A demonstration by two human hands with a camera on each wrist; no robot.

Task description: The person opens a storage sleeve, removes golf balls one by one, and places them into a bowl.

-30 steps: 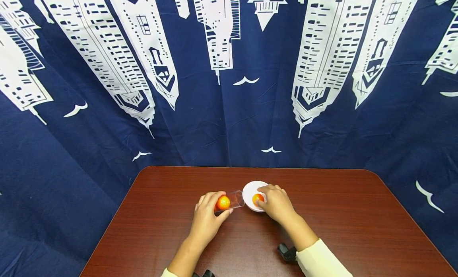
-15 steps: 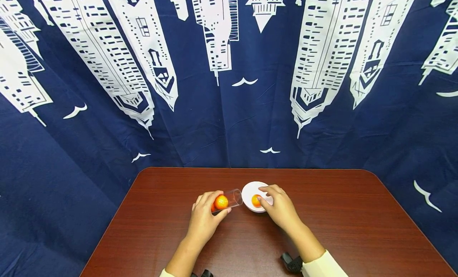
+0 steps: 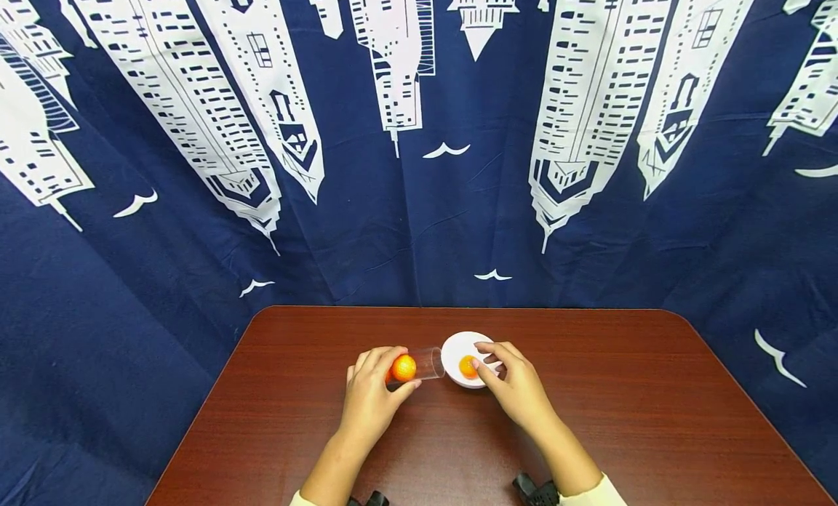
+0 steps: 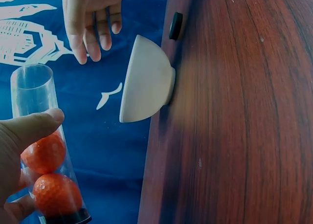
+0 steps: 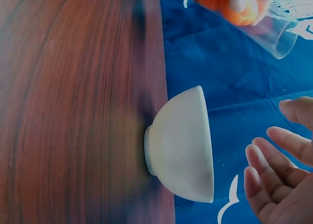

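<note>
My left hand (image 3: 374, 397) grips a clear plastic tube (image 4: 32, 89) with a black base. Two dimpled orange golf balls (image 4: 57, 194) sit one above the other in its lower part. In the head view the tube's open mouth points right, close to a white bowl (image 3: 452, 346) standing on the table. Another orange ball (image 3: 468, 366) lies in this bowl; both wrist views show only the bowl's outside. My right hand (image 3: 520, 390) hovers over the bowl's right side with loosely spread fingers and holds nothing, as the right wrist view (image 5: 283, 175) confirms.
The brown wooden table (image 3: 314, 331) has its far edge behind the bowl. A blue cloth (image 3: 406, 222) with white buildings and birds hangs beyond it. A small black round piece (image 4: 175, 26) shows near the bowl in the left wrist view.
My right hand has drawn slightly back from the ball in the bowl, thumb and fingers spreading apart. My left hand and the tube have shifted a little to the left.
</note>
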